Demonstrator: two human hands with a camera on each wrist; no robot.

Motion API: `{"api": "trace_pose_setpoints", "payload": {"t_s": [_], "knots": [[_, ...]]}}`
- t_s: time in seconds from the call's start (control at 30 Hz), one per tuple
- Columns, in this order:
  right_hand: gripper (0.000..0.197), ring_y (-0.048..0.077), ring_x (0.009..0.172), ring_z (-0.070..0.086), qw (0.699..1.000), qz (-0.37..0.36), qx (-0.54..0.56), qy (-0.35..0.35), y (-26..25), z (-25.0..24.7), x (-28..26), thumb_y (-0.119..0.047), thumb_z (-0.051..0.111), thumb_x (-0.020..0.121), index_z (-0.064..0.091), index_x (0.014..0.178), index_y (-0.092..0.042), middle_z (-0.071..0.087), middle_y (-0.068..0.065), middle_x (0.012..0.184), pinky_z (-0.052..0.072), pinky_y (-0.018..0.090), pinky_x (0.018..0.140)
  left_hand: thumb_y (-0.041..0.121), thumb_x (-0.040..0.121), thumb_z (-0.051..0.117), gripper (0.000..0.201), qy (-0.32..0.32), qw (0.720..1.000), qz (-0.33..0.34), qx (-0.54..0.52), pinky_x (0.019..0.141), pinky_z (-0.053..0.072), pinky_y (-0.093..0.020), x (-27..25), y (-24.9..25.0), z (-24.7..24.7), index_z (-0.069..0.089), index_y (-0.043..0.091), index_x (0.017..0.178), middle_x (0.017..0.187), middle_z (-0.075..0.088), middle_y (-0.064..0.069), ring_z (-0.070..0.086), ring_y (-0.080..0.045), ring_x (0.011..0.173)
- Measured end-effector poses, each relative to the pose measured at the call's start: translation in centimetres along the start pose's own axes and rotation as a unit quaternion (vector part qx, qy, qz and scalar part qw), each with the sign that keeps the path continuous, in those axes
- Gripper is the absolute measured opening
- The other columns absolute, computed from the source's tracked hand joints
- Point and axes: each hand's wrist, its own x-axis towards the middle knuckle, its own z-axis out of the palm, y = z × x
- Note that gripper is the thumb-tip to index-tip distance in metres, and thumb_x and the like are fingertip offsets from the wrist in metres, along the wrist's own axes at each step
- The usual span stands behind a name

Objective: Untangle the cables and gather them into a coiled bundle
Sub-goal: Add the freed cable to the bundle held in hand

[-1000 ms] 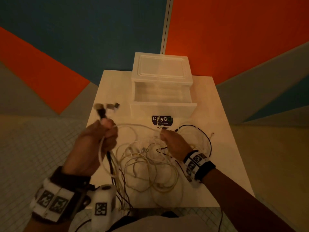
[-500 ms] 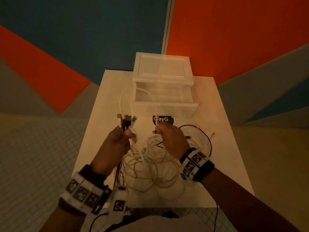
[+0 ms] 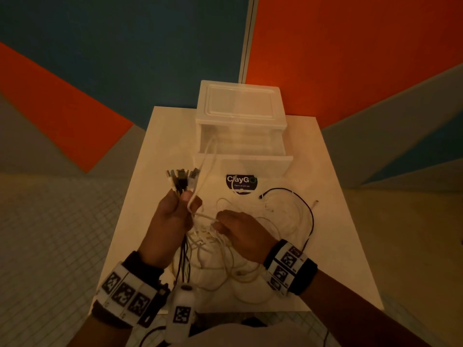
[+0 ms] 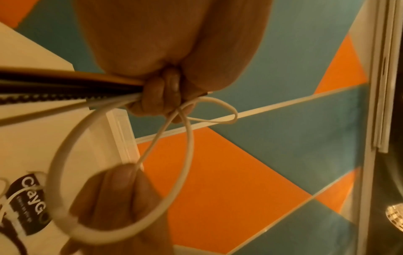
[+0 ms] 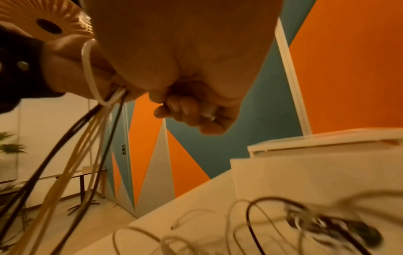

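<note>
- My left hand (image 3: 172, 216) is clenched around a bunch of cable ends, with the plugs (image 3: 181, 177) fanned out above my fist toward 12 o'clock.
- A white cable (image 4: 122, 172) loops below that fist in the left wrist view.
- My right hand (image 3: 240, 234), at 3 o'clock from the left, pinches a thin white strand (image 3: 204, 216) stretched between both hands.
- The tangle of cables (image 3: 225, 261) lies on the white table (image 3: 333, 221) under and around my hands, with a black cable (image 3: 309, 216) arcing at 3 o'clock.
- One white cable (image 3: 209, 156) runs up to 12 o'clock into the open drawer (image 3: 250, 161) of the plastic box (image 3: 240, 103).
- A dark sticker (image 3: 241, 184) sits just before the drawer.
</note>
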Motion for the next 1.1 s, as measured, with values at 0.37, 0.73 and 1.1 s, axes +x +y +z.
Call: {"api": "trace_pose_setpoints", "payload": {"t_s": [0.37, 0.73, 1.1], "knots": [[0.036, 0.001, 0.080, 0.060, 0.973, 0.159, 0.166, -0.024, 3.3, -2.8, -14.8, -0.034, 0.045, 0.101, 0.064, 0.073, -0.025, 0.061, -0.015, 0.079, 0.042, 0.016, 0.086, 0.015, 0.105, 0.033, 0.027, 0.013, 0.998, 0.054, -0.009, 0.045, 0.021, -0.029, 0.6, 0.5, -5.4, 0.048, 0.010, 0.083, 0.098, 0.069, -0.019, 0.023, -0.013, 0.046], [0.022, 0.053, 0.117, 0.053, 0.646, 0.318, 0.693, 0.014, 1.0, -5.2, -18.4, -0.017, 0.073, 0.083, 0.066, 0.094, 0.000, 0.053, 0.039, 0.124, 0.042, 0.062, 0.101, 0.020, 0.102, 0.036, 0.025, -0.001, 0.999, 0.035, -0.012, 0.048, 0.020, -0.029, 0.9, -0.1, -5.2, 0.050, 0.015, 0.082, 0.080, 0.062, -0.005, 0.027, -0.011, 0.047], [0.014, 0.039, 0.133, 0.045, 0.678, 0.174, 0.714, 0.027, -2.5, -6.4, -7.2, -0.006, 0.032, 0.101, 0.046, 0.101, -0.004, 0.046, 0.029, 0.141, 0.038, 0.050, 0.110, 0.023, 0.102, 0.039, 0.023, -0.023, 0.999, 0.025, -0.009, 0.047, 0.022, -0.027, 0.3, -0.2, -3.9, 0.045, 0.011, 0.083, 0.080, 0.059, -0.009, 0.027, -0.011, 0.048]]}}
